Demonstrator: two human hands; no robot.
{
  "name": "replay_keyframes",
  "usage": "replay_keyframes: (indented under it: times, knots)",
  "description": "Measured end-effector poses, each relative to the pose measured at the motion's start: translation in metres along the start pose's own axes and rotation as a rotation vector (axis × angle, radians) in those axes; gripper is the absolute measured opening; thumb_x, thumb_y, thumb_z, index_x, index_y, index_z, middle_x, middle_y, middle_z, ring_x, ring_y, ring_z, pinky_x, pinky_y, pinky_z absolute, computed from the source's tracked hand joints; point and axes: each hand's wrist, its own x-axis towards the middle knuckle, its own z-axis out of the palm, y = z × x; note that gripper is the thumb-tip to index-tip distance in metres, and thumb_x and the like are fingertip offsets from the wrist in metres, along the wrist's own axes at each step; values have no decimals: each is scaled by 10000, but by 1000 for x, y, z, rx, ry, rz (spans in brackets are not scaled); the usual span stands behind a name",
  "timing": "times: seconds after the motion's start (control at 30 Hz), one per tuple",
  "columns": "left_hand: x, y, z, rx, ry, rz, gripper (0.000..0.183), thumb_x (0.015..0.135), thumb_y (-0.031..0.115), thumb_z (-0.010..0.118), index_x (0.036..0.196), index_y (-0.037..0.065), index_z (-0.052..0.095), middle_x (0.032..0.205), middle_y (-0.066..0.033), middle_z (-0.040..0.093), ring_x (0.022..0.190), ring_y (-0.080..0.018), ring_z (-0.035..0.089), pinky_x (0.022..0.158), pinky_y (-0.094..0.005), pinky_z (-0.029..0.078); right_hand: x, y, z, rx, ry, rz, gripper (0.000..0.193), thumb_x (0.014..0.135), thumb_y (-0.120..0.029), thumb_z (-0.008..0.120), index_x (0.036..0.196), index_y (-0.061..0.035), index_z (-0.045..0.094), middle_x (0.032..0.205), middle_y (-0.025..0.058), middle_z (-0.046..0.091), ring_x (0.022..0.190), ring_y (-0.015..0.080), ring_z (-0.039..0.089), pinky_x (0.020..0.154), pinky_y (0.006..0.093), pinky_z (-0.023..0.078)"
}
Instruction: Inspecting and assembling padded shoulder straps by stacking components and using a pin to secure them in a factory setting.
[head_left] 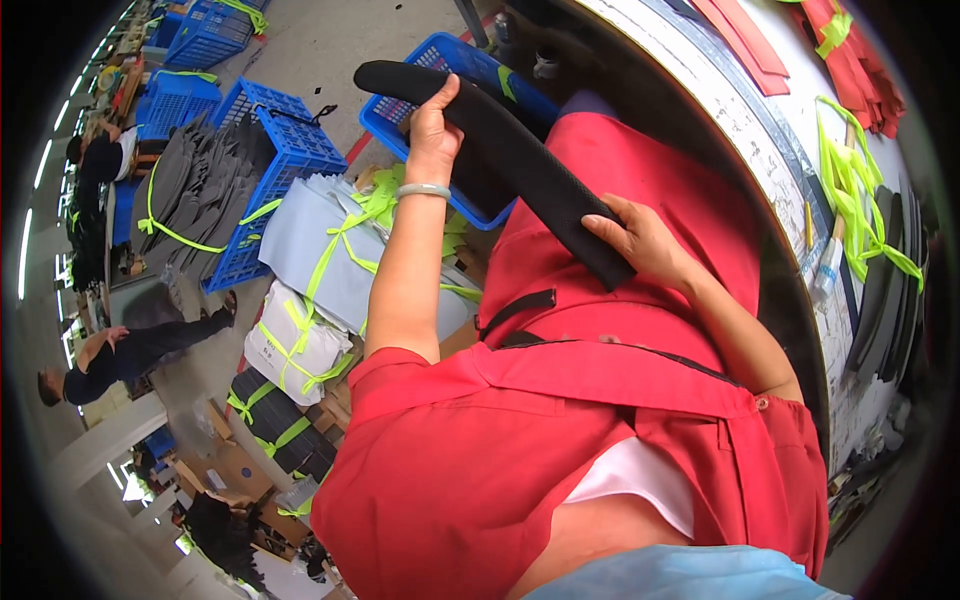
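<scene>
The workshop floor to my left was crowded with blue crates, and a worn white surface curved along my right. On that surface lay red strips, a tangle of neon-yellow ties, a small bottle and a bundle of dark strips. I had a long black strip slanting across the front of my red clothing. My left hand gripped it near its rounded far end, thumb on top; my right hand pinched it close to the near end. Beneath the strip, a blue basket stood on the floor. Beside my left arm were tied pale grey sheets and a white package. Farther left, a person in dark clothes was standing.
</scene>
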Motion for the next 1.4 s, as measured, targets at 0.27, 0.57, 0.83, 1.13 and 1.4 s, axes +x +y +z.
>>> replay_keyframes:
  times: [0.27, 0.57, 0.83, 1.13, 1.4]
  knots:
    - [36, 53, 25, 38, 85, 85, 192, 783, 129, 781, 897, 34, 658, 826, -120, 683, 738, -243, 658, 696, -370, 552, 11, -14, 21, -137, 18, -82, 355, 948, -349, 579, 933, 5, 562, 749, 215, 578, 702, 322, 602, 659, 391, 463]
    - [-57, 95, 140, 965, -290, 132, 230, 780, 178, 794, 871, -3, 683, 768, -79, 686, 653, -156, 652, 601, -283, 529, 75, -66, -65, -80, 286, -475, 348, 988, -276, 526, 1240, -37, 552, 1009, 71, 614, 933, 152, 579, 853, 297, 483]
    - [-115, -24, 127, 749, -638, -254, 215, 851, 111, 713, 1014, -24, 674, 856, -21, 675, 777, -68, 606, 703, -233, 497, 83, -52, -50, -240, 382, -697, 233, 947, -228, 589, 987, -9, 658, 806, 70, 637, 736, 134, 598, 730, 278, 500]
    - [-127, -63, 112, 1073, -645, 94, 140, 840, 88, 717, 913, -29, 697, 781, -7, 690, 713, -38, 572, 630, -218, 476, 77, -6, -47, -89, 450, -214, 415, 944, -392, 571, 843, 1, 657, 701, 89, 580, 621, 155, 535, 584, 302, 447]
    - [-137, -72, 104, 908, -586, 44, 127, 864, 82, 704, 933, -24, 702, 817, -25, 697, 718, -60, 615, 642, -208, 497, 42, 3, -34, 48, 418, -192, 316, 954, -312, 578, 936, -2, 641, 709, 7, 560, 667, 67, 486, 589, 250, 428]
